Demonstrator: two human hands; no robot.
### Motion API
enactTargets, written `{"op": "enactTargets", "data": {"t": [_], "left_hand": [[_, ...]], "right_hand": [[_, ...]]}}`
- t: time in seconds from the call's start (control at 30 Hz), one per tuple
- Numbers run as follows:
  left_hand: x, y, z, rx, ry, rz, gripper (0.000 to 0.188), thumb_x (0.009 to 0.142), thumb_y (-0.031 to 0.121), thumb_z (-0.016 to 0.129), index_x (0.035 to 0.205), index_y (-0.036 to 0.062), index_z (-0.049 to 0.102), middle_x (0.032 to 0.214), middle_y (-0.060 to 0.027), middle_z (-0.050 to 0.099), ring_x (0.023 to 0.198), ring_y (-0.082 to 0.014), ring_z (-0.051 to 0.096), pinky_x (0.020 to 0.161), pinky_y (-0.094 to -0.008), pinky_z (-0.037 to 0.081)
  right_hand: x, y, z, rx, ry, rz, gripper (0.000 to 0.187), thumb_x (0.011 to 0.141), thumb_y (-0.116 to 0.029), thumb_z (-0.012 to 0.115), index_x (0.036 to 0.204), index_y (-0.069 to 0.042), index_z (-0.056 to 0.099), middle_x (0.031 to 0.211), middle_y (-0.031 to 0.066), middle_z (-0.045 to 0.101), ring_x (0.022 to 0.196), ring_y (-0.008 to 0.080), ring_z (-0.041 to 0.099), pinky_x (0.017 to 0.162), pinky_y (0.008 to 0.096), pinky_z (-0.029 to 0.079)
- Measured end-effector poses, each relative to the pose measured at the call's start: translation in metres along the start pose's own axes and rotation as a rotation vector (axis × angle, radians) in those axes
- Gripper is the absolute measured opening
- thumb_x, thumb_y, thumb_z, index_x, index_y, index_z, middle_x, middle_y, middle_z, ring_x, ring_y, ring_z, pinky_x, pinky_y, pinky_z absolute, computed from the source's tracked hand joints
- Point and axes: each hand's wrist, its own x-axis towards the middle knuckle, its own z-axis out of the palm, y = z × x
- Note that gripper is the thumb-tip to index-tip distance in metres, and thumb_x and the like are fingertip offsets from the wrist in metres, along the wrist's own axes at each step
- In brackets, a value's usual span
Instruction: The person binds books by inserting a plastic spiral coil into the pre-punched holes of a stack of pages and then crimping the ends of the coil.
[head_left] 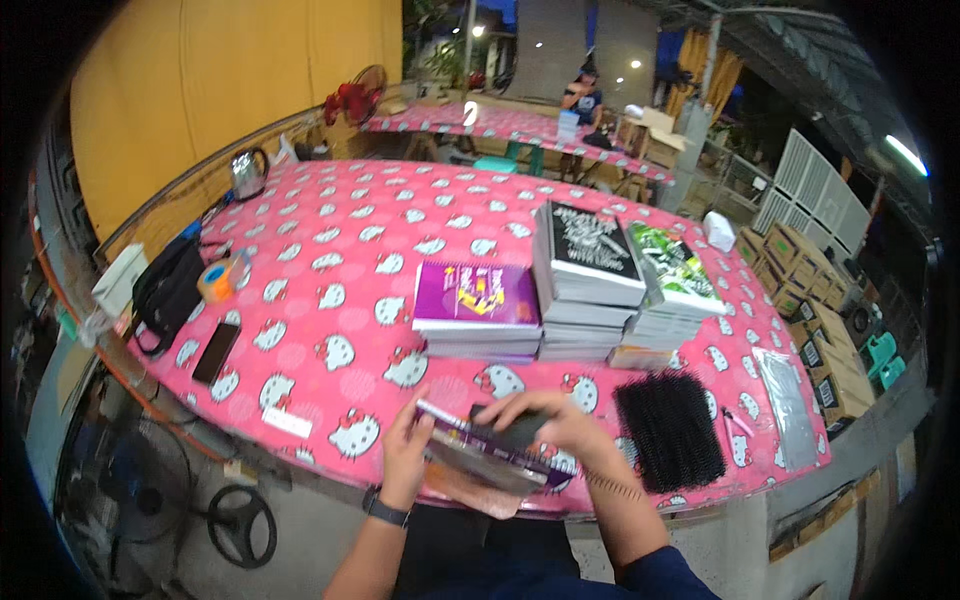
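My left hand, with a dark watch on its wrist, grips one end of a purple-covered book tilted edge-up at the table's near edge. Across the book, the fingers of my right hand curl round a dark, rounded object whose kind I cannot make out. A thin black binding coil sticks out from the book's right end, passing by my right forearm. Just beyond the book stands a stack of purple spiral-bound books. To the right lies a pile of black binding coils.
Taller stacks of black-covered books and green-covered books stand at centre right. A phone, orange tape roll, black bag and kettle lie leftward. Clear plastic sheets rest rightward. A person sits beyond.
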Motion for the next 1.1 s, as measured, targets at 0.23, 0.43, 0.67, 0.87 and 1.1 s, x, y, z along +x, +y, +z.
{"op": "enactTargets", "data": {"t": [0.23, 0.43, 0.67, 0.87, 1.1], "left_hand": [[0.004, -0.002, 0.01, -0.004, -0.003, -0.053, 0.042, 0.092, 0.014, 0.058, 0.13, -0.0001, 0.049, 0.113, -0.0025, 0.055, 0.098, -0.0094, 0.049, 0.089, -0.0249, 0.039], [0.006, -0.004, 0.002, -0.052, -0.017, -0.071, 0.042, 0.091, 0.014, 0.058, 0.13, 0.0005, 0.049, 0.115, -0.0037, 0.055, 0.1, -0.011, 0.049, 0.091, -0.0251, 0.038], [0.007, -0.003, 0.0, 0.028, -0.046, -0.073, 0.041, 0.091, 0.015, 0.059, 0.129, 0.0005, 0.051, 0.117, -0.0038, 0.053, 0.104, -0.0108, 0.047, 0.092, -0.0243, 0.036], [0.003, 0.001, 0.0, -0.02, -0.092, -0.034, 0.043, 0.092, 0.018, 0.059, 0.13, 0.0016, 0.05, 0.119, -0.0053, 0.052, 0.107, -0.0118, 0.048, 0.093, -0.0256, 0.036], [0.013, 0.006, -0.011, 0.08, -0.078, -0.068, 0.028, 0.089, 0.014, 0.061, 0.115, 0.0046, 0.063, 0.104, -0.0047, 0.062, 0.093, -0.0108, 0.056, 0.081, -0.0251, 0.044]], "right_hand": [[-0.001, 0.005, 0.0, 0.064, 0.158, 0.135, 0.041, 0.078, -0.032, 0.07, 0.101, 0.001, 0.061, 0.113, 0.0124, 0.06, 0.113, 0.0211, 0.052, 0.097, 0.0377, 0.039], [0.012, 0.024, -0.005, 0.026, 0.227, 0.132, 0.035, 0.082, -0.029, 0.067, 0.103, -0.001, 0.061, 0.101, 0.0059, 0.062, 0.097, 0.0161, 0.057, 0.087, 0.0313, 0.044], [0.025, 0.022, 0.005, 0.183, 0.236, 0.088, 0.037, 0.082, -0.029, 0.066, 0.103, 0.001, 0.062, 0.097, 0.0082, 0.063, 0.096, 0.0163, 0.057, 0.086, 0.0306, 0.044], [0.035, 0.019, 0.01, -0.106, 0.125, 0.363, 0.055, 0.078, -0.049, 0.063, 0.103, 0.0, 0.059, 0.116, 0.0169, 0.059, 0.109, 0.024, 0.055, 0.096, 0.0351, 0.04], [-0.011, 0.051, -0.039, -0.635, 0.311, 0.376, 0.036, 0.078, -0.026, 0.071, 0.1, 0.001, 0.061, 0.11, 0.0135, 0.062, 0.108, 0.0245, 0.055, 0.098, 0.0366, 0.038]]}}
